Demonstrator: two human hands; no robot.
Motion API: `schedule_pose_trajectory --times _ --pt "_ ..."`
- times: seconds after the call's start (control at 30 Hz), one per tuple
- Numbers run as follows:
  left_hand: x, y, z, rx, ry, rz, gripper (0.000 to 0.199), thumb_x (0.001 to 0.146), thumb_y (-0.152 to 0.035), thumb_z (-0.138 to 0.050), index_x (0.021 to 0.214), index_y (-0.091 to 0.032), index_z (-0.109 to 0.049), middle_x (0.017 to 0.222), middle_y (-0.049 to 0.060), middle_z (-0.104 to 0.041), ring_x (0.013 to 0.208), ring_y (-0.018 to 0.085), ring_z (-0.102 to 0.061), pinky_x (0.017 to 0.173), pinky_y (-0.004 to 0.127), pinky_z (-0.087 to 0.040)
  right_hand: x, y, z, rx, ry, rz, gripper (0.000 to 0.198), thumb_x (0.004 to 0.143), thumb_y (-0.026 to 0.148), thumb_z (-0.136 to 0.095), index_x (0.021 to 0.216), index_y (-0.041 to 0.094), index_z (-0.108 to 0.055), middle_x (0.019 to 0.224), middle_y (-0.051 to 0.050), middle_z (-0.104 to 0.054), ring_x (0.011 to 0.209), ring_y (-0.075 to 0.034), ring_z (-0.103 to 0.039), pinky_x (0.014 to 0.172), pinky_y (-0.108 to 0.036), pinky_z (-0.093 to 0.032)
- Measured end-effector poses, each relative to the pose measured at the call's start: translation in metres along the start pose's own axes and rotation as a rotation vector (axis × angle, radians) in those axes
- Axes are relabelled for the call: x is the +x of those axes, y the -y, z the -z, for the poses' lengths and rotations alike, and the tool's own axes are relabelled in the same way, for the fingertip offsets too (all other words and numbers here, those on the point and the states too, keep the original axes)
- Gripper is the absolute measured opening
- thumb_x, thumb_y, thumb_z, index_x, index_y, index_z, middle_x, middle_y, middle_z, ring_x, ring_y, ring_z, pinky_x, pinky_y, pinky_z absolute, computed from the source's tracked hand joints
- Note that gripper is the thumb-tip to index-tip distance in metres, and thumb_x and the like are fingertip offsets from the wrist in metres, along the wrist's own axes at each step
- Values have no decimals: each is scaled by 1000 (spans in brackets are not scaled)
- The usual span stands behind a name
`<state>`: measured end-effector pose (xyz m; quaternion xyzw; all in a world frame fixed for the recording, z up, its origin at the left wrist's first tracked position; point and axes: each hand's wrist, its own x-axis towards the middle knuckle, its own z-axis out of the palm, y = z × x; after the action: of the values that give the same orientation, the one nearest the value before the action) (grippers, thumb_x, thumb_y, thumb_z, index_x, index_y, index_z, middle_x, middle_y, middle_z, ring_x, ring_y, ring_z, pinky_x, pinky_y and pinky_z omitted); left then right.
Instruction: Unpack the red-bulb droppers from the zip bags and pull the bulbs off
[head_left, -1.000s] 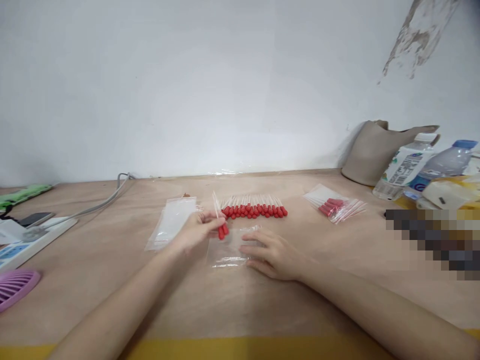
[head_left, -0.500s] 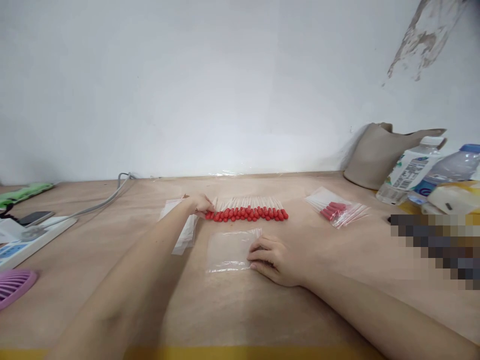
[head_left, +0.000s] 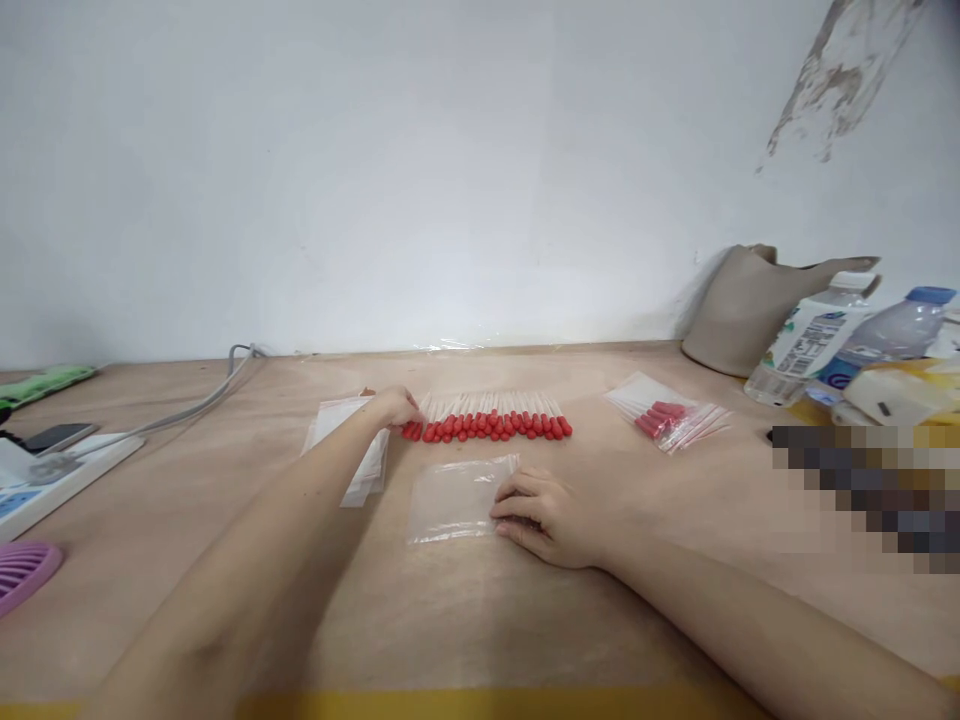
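Note:
A row of pale sticks with red tips (head_left: 495, 425) lies across the table, the tips toward me. At its left end my left hand (head_left: 397, 408) is closed in a pinch on a few red-tipped sticks (head_left: 412, 432), slightly apart from the others. Nearer to me, a clear zip bag (head_left: 450, 500) lies flat, its zip edge at the right. My right hand (head_left: 544, 518) rests there with curled fingers closed on that edge. Partly under my left forearm is a stack of empty zip bags (head_left: 366, 480).
Filled bags with red-tipped sticks (head_left: 667, 415) lie at the right. Beyond them stand a grey-brown container (head_left: 735, 315) and plastic bottles (head_left: 810, 340). A power strip (head_left: 75, 470) with a grey cable, a phone (head_left: 60, 437) and a purple plastic item (head_left: 26, 575) are at the left.
A small gap has opened between the few sticks at my left hand and the rest of the row. My right hand stays on the bag. The view has shifted slightly.

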<state>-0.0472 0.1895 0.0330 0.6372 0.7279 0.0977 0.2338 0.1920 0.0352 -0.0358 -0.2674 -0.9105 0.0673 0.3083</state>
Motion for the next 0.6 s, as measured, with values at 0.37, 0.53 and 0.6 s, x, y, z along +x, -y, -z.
schedule_pose_trajectory --times 0.37,0.53,0.6 --pt "2 -6 -6 13 1 -19 27 57 -31 -76 73 -14 -62 59 2 -63 64 17 -62 58 21 -47 0 0 1 3 -6 -2 17 83 27 -51 91 19 -63 90 -6 -60 84 -15 -54 77 -32 -44" --pt "5 0 -4 89 -57 -12 24 71 -34 -67 83 -14 -62 86 5 -64 90 22 -59 76 29 -47 0 0 1 5 -3 -2 17 83 27 -51 92 19 -63 90 -6 -60 85 -15 -54 78 -31 -44" --pt "4 3 -5 79 -53 -14 26 82 -32 -55 101 -14 -56 104 7 -58 94 20 -56 79 35 -47 1 1 1 6 -6 -3 17 83 28 -51 92 19 -63 90 -6 -60 85 -16 -54 77 -32 -44"
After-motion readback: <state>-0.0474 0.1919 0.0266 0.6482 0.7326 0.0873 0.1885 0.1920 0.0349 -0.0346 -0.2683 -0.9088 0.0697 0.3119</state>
